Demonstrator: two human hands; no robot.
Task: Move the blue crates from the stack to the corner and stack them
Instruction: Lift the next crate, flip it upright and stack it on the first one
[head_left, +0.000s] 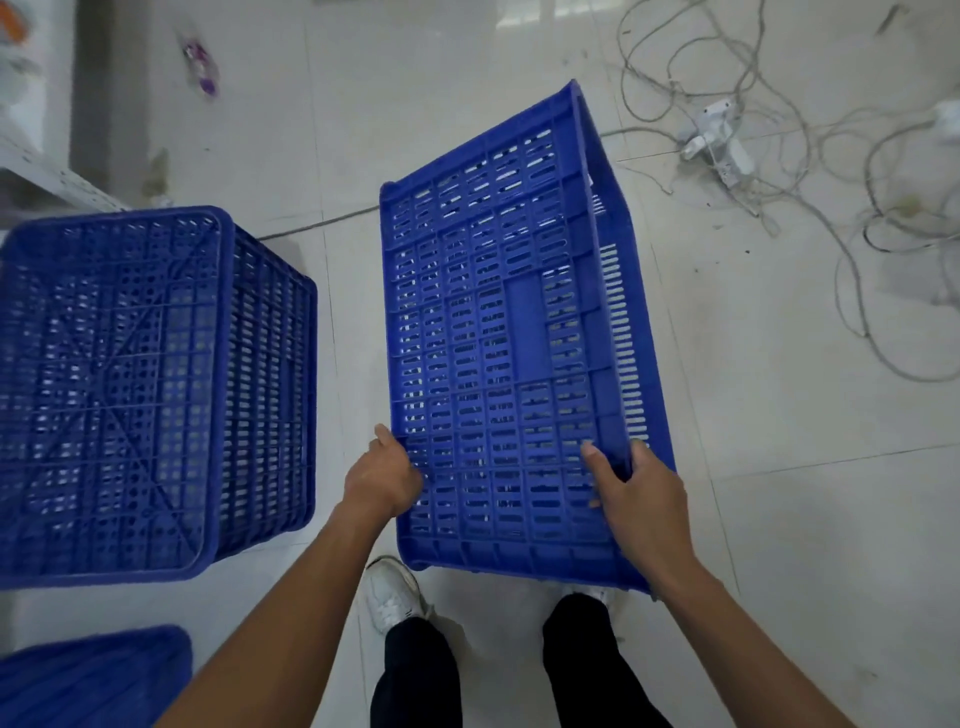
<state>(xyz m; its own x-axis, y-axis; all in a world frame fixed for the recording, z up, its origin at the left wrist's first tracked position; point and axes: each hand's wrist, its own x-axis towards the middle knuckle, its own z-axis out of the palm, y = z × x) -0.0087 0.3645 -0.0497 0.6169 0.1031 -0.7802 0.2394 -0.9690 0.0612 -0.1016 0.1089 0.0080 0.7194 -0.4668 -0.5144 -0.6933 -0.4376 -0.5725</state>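
Note:
A blue slotted crate (498, 322) hangs tilted above the tiled floor in front of me, one broad slotted side facing up. My left hand (382, 475) grips its near left edge, fingers hidden behind the plastic. My right hand (636, 491) grips the near right edge, thumb on the upper face and fingers curled round the side. To the left stands a stack of upturned blue crates (130, 384), its ribbed bottom facing up. Another blue crate (93, 675) shows at the lower left corner.
Tangled grey cables (779, 171) and a white power strip (719, 137) lie on the floor at the upper right. A white shelf edge (47, 171) sits at the far left. My white shoes (395, 592) stand under the held crate.

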